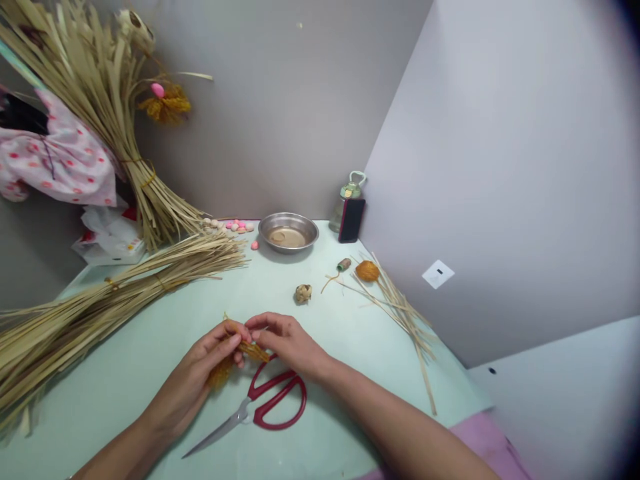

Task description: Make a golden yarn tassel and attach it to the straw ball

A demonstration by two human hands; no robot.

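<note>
Golden-brown yarn, bunched like a tassel (256, 351), is pinched in my left hand (193, 373), with more of it hanging below the fingers. My right hand (290, 341) meets it from the other side, thumb and forefinger closed at the left fingertips. Whatever lies between those right fingers is too small to make out. Red-handled scissors (244, 411) rest on the table just below both hands, blades toward the lower left. Beyond the hands sits a small woven straw ball (303, 293).
Straw bundles (125, 300) lie and lean at left. Behind are a metal bowl (289, 248) of water, pink and pale pebble-like pieces (235, 227), a bottle (336, 217) and a phone (352, 221). At right are a thread spool (344, 265), an orange yarn ball (367, 271) and loose straws (405, 313).
</note>
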